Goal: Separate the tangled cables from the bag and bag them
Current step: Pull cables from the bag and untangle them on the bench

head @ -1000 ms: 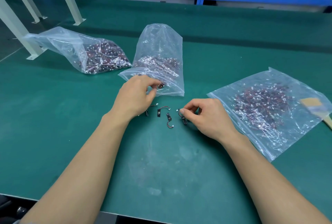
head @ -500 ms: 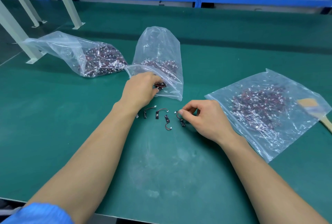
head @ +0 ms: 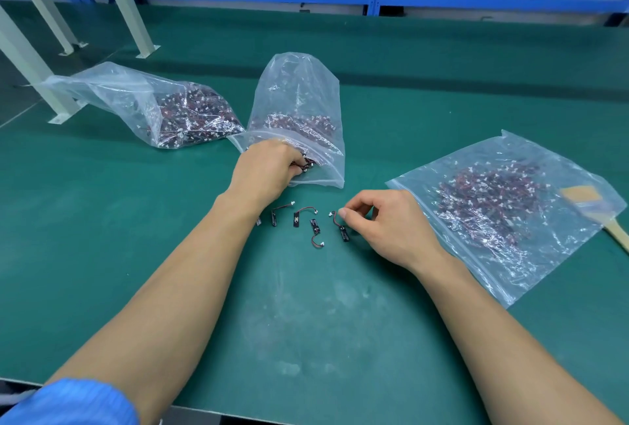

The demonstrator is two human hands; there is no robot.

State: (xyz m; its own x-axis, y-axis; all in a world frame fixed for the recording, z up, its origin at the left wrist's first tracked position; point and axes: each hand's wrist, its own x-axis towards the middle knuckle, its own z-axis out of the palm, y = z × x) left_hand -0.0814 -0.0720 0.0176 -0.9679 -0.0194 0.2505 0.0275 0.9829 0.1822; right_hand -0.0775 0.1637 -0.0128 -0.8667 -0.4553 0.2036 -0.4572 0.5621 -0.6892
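L hand [head: 269, 171] in bag [head: 299, 84] mouth, fingers curled round cable clump [head: 308, 163], R hand [head: 384, 220] thumb+index pinching cable [head: 344, 233] wire, on mat [head: 306, 315]

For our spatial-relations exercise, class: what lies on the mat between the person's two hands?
In the head view, several short loose cables lie on the green mat between the left hand and the right hand.

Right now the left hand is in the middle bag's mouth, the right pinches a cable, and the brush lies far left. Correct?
No: the head view shows the brush far right, by the flat bag. Left hand in the mouth of the middle bag and right hand pinching a cable are correct.
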